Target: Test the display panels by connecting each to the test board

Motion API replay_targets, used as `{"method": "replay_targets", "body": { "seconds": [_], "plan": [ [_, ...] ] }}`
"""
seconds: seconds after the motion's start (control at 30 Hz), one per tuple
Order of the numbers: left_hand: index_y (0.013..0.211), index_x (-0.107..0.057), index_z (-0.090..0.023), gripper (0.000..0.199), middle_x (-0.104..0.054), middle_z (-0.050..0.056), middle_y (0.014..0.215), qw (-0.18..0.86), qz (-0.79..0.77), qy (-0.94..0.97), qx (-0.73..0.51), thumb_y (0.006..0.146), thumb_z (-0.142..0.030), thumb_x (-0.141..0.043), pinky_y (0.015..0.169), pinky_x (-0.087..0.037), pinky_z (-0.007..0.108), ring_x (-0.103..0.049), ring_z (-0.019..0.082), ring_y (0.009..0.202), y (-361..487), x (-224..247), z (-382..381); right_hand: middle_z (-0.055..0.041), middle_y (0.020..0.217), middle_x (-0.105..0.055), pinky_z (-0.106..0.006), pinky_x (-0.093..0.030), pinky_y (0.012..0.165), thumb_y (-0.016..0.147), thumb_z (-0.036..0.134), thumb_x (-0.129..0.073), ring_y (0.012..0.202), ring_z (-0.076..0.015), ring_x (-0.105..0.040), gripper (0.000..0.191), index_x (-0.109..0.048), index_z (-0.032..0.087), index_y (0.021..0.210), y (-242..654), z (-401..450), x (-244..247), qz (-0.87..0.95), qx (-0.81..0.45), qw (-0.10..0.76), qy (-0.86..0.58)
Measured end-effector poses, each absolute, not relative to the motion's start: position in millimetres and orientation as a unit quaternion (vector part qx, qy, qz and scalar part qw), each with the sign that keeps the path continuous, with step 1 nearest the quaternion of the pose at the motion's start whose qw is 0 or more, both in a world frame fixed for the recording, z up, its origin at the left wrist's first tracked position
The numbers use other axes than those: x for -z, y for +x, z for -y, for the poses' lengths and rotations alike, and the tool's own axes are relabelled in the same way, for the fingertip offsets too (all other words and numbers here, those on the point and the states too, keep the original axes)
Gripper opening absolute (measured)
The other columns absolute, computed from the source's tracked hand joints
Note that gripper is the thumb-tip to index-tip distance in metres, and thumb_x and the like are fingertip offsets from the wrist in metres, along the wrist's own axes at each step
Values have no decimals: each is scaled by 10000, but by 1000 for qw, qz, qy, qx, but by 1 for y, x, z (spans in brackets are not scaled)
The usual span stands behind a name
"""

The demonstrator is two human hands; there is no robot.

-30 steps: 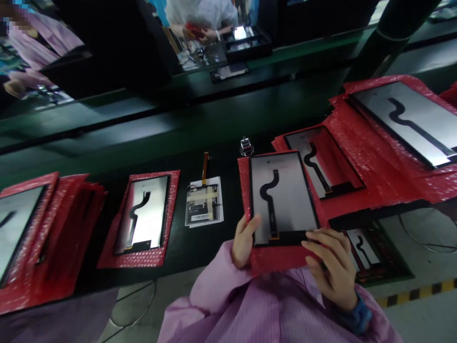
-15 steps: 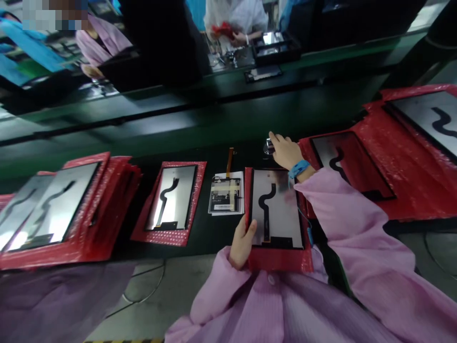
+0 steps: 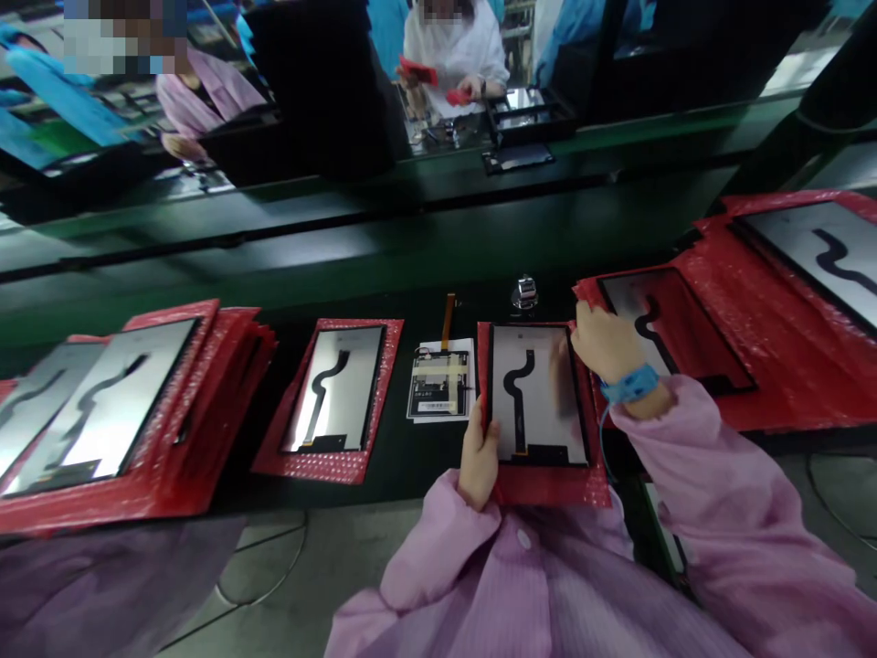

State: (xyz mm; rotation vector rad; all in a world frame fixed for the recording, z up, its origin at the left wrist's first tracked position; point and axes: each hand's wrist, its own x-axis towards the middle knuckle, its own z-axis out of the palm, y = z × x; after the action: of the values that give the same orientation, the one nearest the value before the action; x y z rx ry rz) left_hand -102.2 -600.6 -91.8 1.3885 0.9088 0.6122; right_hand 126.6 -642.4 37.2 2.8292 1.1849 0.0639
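Note:
A tablet-sized display panel (image 3: 552,416) lies face-down on red bubble wrap (image 3: 548,492) in front of me, a black S-shaped flex cable on its silver back. My left hand (image 3: 480,461) grips the lower left edge of panel and wrap, thumb on top. At the upper right edge is my right hand (image 3: 609,343), its fingers curled in; what they hold, if anything, is hidden. A blue wrist strap (image 3: 628,384) with a cord circles that wrist. Just beyond the panel stands a small shiny metal object (image 3: 525,292).
Left of me, a tablet circuit assembly (image 3: 438,384) rests on white sheets. Further left are another panel (image 3: 356,393) on red wrap and a stack of wrapped panels (image 3: 137,393). More panels (image 3: 675,320) on red wrap lie right. Co-workers (image 3: 452,46) work across the green bench.
My right hand has drawn back from the shiny metal object to the panel's right edge, its fingers now curled. My left hand keeps its grip. A co-worker opposite has raised a red item.

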Motion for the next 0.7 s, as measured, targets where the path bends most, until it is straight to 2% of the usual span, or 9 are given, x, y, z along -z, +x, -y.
{"method": "replay_targets", "body": {
  "seconds": [0.07,0.17,0.3,0.33,0.4,0.47,0.53,0.6,0.7],
  "plan": [
    [1429,-469,-214,513,-516,101,1461,593,-372,657,-279,940,-358,-528,1198,-309,434,-420,237,1416,-95,87,598,-216,1060,-665,-350,-501,720,931,93,-397,1012,-320,-657,283,-566,64,1155,110,661,-31,-377,-5,60,924],
    [1466,-427,-195,500,-511,142,1433,480,-333,761,-283,974,-281,-453,1162,-363,462,-450,256,1381,-89,73,594,-253,1082,-654,-349,-502,681,930,48,-319,1024,-325,-660,347,-537,20,1199,94,673,-18,-362,-2,64,930],
    [1301,-597,-172,358,-574,172,1260,316,-319,853,-266,965,-249,-503,1044,-451,522,-539,309,1212,-96,50,593,-237,1030,-675,-361,-522,700,911,67,-377,924,-299,-695,322,-544,13,1181,94,686,-10,-339,7,24,940],
    [1255,-623,-172,320,-586,165,1225,304,-309,862,-263,965,-256,-518,1026,-465,510,-550,305,1180,-99,44,594,-217,1018,-685,-370,-530,731,905,89,-418,917,-290,-695,298,-559,37,1163,93,693,-10,-341,10,-28,940],
    [1226,-623,-177,292,-605,146,1192,329,-268,868,-258,975,-289,-524,1011,-483,459,-567,279,1156,-103,32,599,-150,977,-702,-378,-545,765,908,178,-503,874,-256,-694,260,-575,105,1147,87,708,-12,-352,51,-199,913],
    [1257,-582,-182,325,-623,132,1195,393,-205,865,-237,990,-353,-509,1000,-496,403,-587,252,1154,-105,21,607,-75,908,-709,-354,-566,728,900,312,-593,796,-214,-690,234,-580,172,1087,72,723,-16,-346,144,-394,839],
    [1274,-544,-183,393,-647,128,1189,449,-153,857,-203,990,-449,-491,957,-514,366,-621,242,1120,-104,15,615,-34,856,-709,-316,-578,688,873,401,-654,755,-184,-690,239,-567,208,984,50,733,-18,-312,232,-532,752],
    [1198,-556,-189,425,-687,110,1068,470,-143,854,-173,982,-541,-453,841,-535,336,-671,235,983,-101,13,621,-27,855,-706,-295,-583,696,853,414,-687,774,-174,-696,248,-545,219,910,28,739,-17,-276,259,-603,702],
    [954,-570,-205,463,-668,63,814,465,-132,867,-121,991,-603,-335,661,-491,302,-653,205,727,-94,15,624,-7,806,-643,-249,-544,619,881,405,-650,706,-140,-642,209,-554,220,860,5,741,-8,-274,211,-618,706]
  ]
}}
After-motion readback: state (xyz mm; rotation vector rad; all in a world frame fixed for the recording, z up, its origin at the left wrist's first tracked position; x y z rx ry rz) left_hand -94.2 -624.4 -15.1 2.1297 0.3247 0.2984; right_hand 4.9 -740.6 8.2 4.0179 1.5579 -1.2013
